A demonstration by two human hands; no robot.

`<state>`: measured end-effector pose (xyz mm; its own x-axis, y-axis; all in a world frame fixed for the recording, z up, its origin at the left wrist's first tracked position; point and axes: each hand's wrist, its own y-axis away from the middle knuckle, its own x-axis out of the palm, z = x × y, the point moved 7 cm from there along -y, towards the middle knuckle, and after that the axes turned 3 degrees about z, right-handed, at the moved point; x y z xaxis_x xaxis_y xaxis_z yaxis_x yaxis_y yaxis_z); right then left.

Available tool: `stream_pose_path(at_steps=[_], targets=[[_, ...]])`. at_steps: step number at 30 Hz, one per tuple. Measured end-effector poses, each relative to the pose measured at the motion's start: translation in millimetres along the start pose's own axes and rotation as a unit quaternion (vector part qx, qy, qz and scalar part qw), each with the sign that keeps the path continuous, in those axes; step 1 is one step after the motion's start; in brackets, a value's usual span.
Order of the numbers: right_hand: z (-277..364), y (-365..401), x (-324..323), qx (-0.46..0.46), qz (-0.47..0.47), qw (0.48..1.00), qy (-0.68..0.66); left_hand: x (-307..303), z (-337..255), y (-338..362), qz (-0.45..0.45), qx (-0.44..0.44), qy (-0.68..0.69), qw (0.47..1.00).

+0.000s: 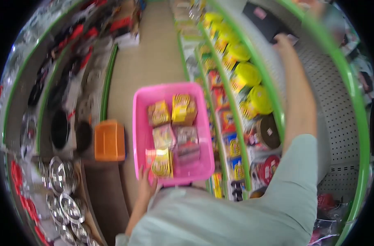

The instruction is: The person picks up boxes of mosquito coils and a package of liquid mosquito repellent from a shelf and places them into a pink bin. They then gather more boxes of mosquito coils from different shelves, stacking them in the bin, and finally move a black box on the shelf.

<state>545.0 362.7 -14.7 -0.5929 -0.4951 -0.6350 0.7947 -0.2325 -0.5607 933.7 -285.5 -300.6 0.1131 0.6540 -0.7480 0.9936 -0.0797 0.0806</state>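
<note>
A pink plastic tub [209, 135] is held in front of my body, above the aisle floor. My left hand [147, 183] grips its near left rim, fingers over the edge. Inside are several small yellow packets [183, 108] in stacks, plus pinkish-grey packets [187, 141]. My right arm stretches up to a grey shelf on the right. There my right hand [283, 41] is closed at the near edge of a flat black item [265, 19] with a small pink label; its kind is not clear. Blur hides the exact finger positions.
Green-edged shelves line both sides of the aisle. Yellow round goods [248, 74] and packets fill the right tiers. An orange bin [109, 141] stands at left, near shiny metal dishes [64, 176]. A perforated panel [330, 102] backs the right shelf.
</note>
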Motion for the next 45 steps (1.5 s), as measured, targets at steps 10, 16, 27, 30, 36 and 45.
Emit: stream_pose_path(at_steps=[10,16,27,30,36,45], targets=[[235,141,51,0.092,-0.046,0.898,-0.427,37,15,0,0.126,-0.01,0.014,0.992],[263,340,186,0.149,0.159,0.879,-0.424,30,15,22,0.122,-0.014,0.009,0.992],[269,662,217,0.138,0.44,0.88,-0.112,-35,53,-30,0.118,0.083,-0.019,0.989],[275,673,224,0.163,0.426,0.889,-0.041,-48,59,-61,0.162,0.145,-0.018,0.976],[310,691,226,0.278,0.248,0.925,0.071,-78,81,-98,0.247,0.259,-0.053,0.932],[363,709,218,0.351,0.11,0.927,0.074,-58,84,-103,0.343,0.334,-0.03,0.877]])
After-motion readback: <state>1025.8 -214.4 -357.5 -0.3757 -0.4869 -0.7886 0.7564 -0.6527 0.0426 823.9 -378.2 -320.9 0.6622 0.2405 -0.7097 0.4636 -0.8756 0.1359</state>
